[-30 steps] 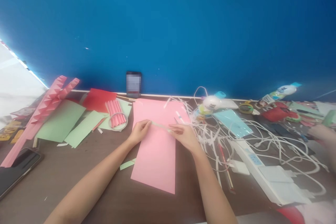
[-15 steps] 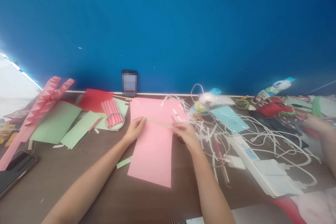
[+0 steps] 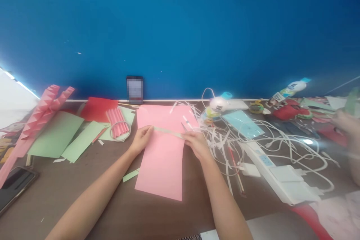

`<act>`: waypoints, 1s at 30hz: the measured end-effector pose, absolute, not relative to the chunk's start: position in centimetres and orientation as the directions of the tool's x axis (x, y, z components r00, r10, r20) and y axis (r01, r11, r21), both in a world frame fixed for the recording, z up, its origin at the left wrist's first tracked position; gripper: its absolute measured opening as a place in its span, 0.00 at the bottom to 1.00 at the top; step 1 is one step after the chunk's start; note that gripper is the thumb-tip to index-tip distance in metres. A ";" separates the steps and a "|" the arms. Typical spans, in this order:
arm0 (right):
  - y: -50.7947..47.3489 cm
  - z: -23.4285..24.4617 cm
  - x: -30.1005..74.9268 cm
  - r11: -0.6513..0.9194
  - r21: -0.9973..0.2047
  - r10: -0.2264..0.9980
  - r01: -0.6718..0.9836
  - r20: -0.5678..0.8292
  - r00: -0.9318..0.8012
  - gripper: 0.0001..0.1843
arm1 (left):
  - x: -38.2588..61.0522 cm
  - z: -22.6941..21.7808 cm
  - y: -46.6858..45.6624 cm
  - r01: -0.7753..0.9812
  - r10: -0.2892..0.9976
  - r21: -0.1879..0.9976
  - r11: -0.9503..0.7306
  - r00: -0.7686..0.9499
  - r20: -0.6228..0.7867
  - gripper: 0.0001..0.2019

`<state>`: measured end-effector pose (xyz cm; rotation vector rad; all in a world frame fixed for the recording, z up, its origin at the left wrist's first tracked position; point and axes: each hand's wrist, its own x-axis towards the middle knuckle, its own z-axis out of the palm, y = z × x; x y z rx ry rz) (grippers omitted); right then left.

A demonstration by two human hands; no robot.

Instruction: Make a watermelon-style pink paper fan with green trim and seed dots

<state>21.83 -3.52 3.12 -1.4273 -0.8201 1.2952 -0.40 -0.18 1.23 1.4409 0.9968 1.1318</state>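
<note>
Left hand [image 3: 142, 138] and right hand [image 3: 197, 144], fingertips pinched together, each grip one end of one green strip [image 3: 168, 132] over the pink paper [image 3: 160, 172], toward the worktop's [image 3: 168, 223] back edge. Two bottles [image 3: 219, 104] sit near that edge, right of the paper; one phone [image 3: 135, 90] stands there, left of both.

The left hand [image 3: 141, 139] and right hand [image 3: 197, 144] hold a green strip [image 3: 168, 131] between them over pink paper [image 3: 160, 170]. A phone [image 3: 135, 90] leans upright against the blue wall [image 3: 180, 30]; a power strip [image 3: 264, 160] lies right.
</note>
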 end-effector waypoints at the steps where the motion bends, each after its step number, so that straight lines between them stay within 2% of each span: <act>1: -3.5 3.2 21.8 -0.271 -0.952 0.935 -0.140 -0.295 0.197 0.08 | -0.4 1.3 -0.2 0.019 0.965 0.988 -0.150 0.221 0.143 0.16; 10: -3.3 3.2 21.9 -0.286 -0.948 0.931 -0.139 -0.309 0.196 0.07 | -0.4 1.3 -0.2 -0.003 0.969 0.993 -0.114 0.220 0.112 0.15; 14: -3.3 3.2 21.9 -0.289 -0.946 0.932 -0.146 -0.313 0.182 0.08 | -0.5 0.8 0.2 -0.043 0.978 0.999 -0.028 0.204 0.036 0.15; 20: -3.5 3.6 21.6 -0.277 -0.936 0.935 -0.219 -0.315 0.161 0.08 | -0.5 0.2 0.6 -0.201 0.977 0.972 0.125 0.193 -0.085 0.15; 24: -3.6 3.8 21.4 -0.260 -0.932 0.941 -0.252 -0.303 0.151 0.07 | -0.3 0.6 0.3 -0.220 0.951 0.954 0.204 0.276 -0.139 0.16; 30: -3.6 3.7 21.6 -0.303 -0.933 0.933 -0.194 -0.332 0.142 0.06 | -0.4 0.7 0.3 -0.142 0.968 0.983 0.113 0.238 -0.077 0.16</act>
